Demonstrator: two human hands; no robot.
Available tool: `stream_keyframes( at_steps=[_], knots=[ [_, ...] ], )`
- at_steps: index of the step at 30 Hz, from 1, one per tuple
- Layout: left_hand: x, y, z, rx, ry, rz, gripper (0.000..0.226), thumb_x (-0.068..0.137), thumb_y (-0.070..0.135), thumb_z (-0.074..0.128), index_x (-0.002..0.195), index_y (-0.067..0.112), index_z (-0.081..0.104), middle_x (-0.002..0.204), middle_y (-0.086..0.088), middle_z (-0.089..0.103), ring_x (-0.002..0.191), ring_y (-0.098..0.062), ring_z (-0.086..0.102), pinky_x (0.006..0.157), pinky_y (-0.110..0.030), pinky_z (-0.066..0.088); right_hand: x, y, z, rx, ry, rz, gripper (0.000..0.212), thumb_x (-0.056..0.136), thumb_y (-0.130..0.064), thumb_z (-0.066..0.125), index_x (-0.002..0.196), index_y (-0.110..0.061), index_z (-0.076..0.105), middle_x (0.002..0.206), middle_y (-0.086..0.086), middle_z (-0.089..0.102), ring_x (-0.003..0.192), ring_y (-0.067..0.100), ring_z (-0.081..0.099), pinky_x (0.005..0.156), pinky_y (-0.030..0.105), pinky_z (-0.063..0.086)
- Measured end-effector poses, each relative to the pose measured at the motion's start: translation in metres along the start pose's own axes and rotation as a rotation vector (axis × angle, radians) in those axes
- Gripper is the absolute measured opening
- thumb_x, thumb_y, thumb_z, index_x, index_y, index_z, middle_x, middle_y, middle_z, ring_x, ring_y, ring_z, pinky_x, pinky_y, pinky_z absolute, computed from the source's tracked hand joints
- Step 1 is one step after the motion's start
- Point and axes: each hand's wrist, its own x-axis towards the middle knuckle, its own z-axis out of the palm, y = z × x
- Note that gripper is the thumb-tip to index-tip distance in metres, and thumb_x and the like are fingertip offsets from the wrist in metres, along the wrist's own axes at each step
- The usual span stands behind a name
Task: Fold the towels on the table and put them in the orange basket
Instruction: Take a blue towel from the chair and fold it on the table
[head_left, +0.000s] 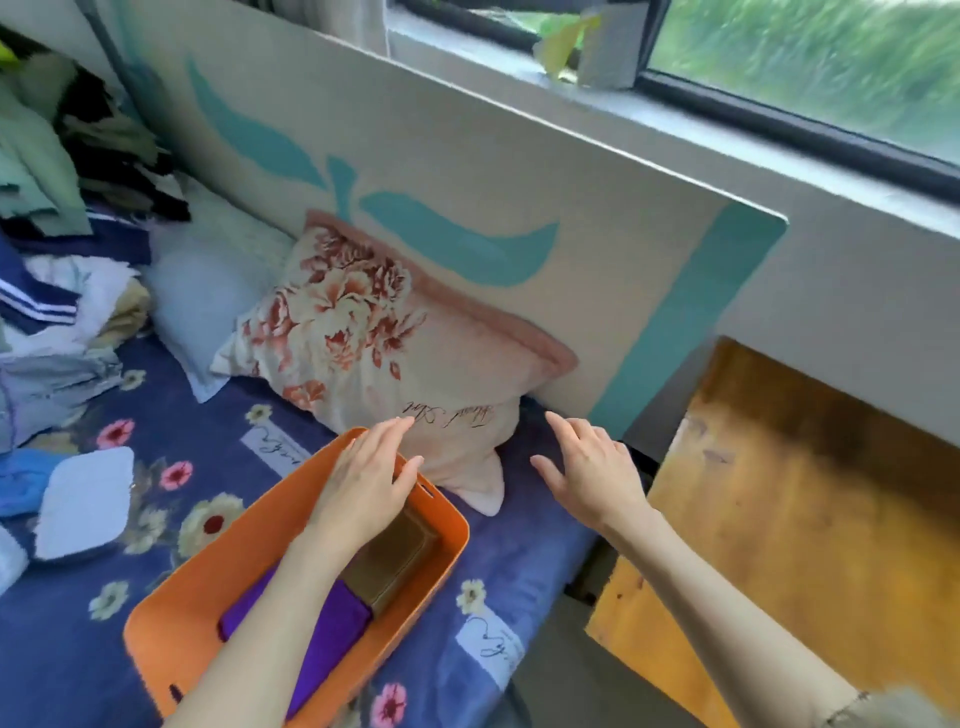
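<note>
While your left hand (363, 478) hovers flat and released over the orange basket (208, 587), nothing is in its grip, and your right hand (592, 473) hangs spread and empty just beside it over the bed (519, 551). A purple towel (332, 623) and a brown towel (400, 561) already lie folded inside. The basket sits near the bed's edge, so a push could slide it toward the gap beside the wooden counter (810, 519). A loose reach could also drag the flowered pillow (374, 343) just behind the basket. You have open room to the right; left, a white towel (85, 506) lies near piled clothes (62, 291).
</note>
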Motion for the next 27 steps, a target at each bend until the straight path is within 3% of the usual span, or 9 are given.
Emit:
stream_keyframes(
  at_steps=[5,9,13,16,21,27],
  knots=[
    [-0.003,0.074,0.022,-0.041,-0.123,0.311,0.048,0.094,0.025,0.051,0.139,0.015,0.039,0.141,-0.004,0.044,0.132,-0.019,0.039,0.109,-0.03,0.027,-0.096,0.052,-0.005,0.082,0.077,0.328,0.059,0.095,-0.047,0.039,0.146,-0.02,0.023,0.14,0.003,0.043,0.126,0.024,0.043,0.096,0.036,0.04],
    [-0.022,0.143,0.051,-0.037,-0.233,0.565,0.06,0.087,0.045,0.037,0.13,0.006,0.05,0.129,-0.01,0.055,0.121,-0.026,0.051,0.103,-0.032,0.035,-0.193,0.087,-0.007,0.141,0.166,0.58,0.058,0.096,-0.045,0.04,0.146,-0.02,0.024,0.14,0.003,0.043,0.128,0.023,0.041,0.102,0.037,0.038],
    [-0.065,0.224,0.078,-0.041,-0.346,0.806,0.043,0.092,0.024,0.054,0.132,0.007,0.049,0.131,-0.008,0.053,0.122,-0.024,0.05,0.101,-0.027,0.034,-0.299,0.115,-0.008,0.179,0.227,0.827,0.059,0.097,-0.044,0.039,0.147,-0.02,0.021,0.144,0.001,0.038,0.131,0.022,0.037,0.104,0.037,0.034],
    [-0.103,0.277,0.098,-0.026,-0.389,0.993,0.045,0.093,0.026,0.053,0.135,0.011,0.045,0.133,-0.006,0.051,0.122,-0.023,0.049,0.1,-0.031,0.037,-0.378,0.124,-0.003,0.206,0.286,0.979,0.059,0.097,-0.044,0.038,0.148,-0.02,0.019,0.146,0.001,0.035,0.132,0.021,0.035,0.105,0.037,0.032],
    [-0.211,0.365,0.137,-0.019,-0.539,1.284,0.044,0.096,0.032,0.044,0.138,0.02,0.04,0.138,-0.001,0.045,0.127,-0.02,0.043,0.103,-0.031,0.037,-0.533,0.115,0.015,0.237,0.362,1.288,0.056,0.097,-0.042,0.038,0.146,-0.021,0.021,0.145,0.001,0.037,0.129,0.022,0.037,0.103,0.037,0.035],
    [-0.384,0.435,0.185,-0.08,-0.676,1.53,0.04,0.094,0.033,0.048,0.129,0.014,0.051,0.131,-0.004,0.052,0.121,-0.024,0.049,0.096,-0.034,0.039,-0.712,0.078,0.057,0.297,0.396,1.568,0.053,0.098,-0.037,0.04,0.145,-0.019,0.025,0.141,0.003,0.041,0.127,0.025,0.04,0.101,0.037,0.035]
  ],
)
